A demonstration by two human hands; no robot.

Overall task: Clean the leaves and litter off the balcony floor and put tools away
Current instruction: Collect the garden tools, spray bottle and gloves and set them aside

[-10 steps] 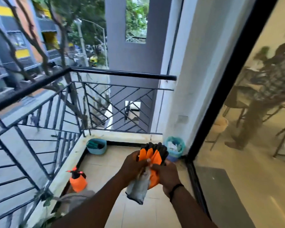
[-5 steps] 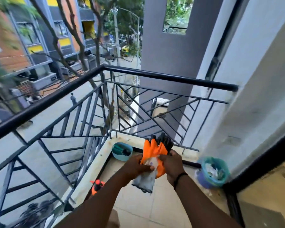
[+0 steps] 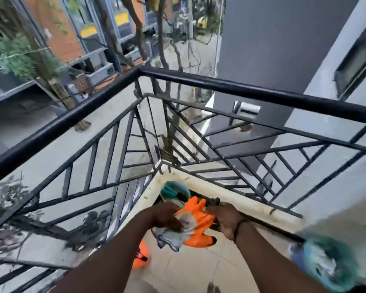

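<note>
Orange rubber-coated work gloves with black fingertips and grey knit cuffs (image 3: 196,224) sit bunched between both hands in the lower middle of the frame, held above the pale tiled balcony floor (image 3: 199,269). The left hand (image 3: 167,216) curls its fingers around the grey cuff end, its grip closed on the fabric. The right hand (image 3: 226,220) closes its grip on the finger end of the same gloves, a dark band at its wrist.

Judging from this, the step in hand belongs to putting the tools away: the gloves are off and being gathered into one bundle. The next move likely calls for carrying them to a container, perhaps the small teal plastic tub (image 3: 174,192) in the balcony corner just above the hands, and letting go over it without dropping them through the black metal railing (image 3: 241,87). A second teal tub holding litter (image 3: 328,265) shows blurred at the lower right, and an orange spray bottle (image 3: 141,256) stands on the floor below the left forearm.

Compared with half a second ago, the view has tipped down and closed in on the railing corner; the gloves, upright then, now lie tilted and crumpled, and the corner tub is partly hidden behind them.
</note>
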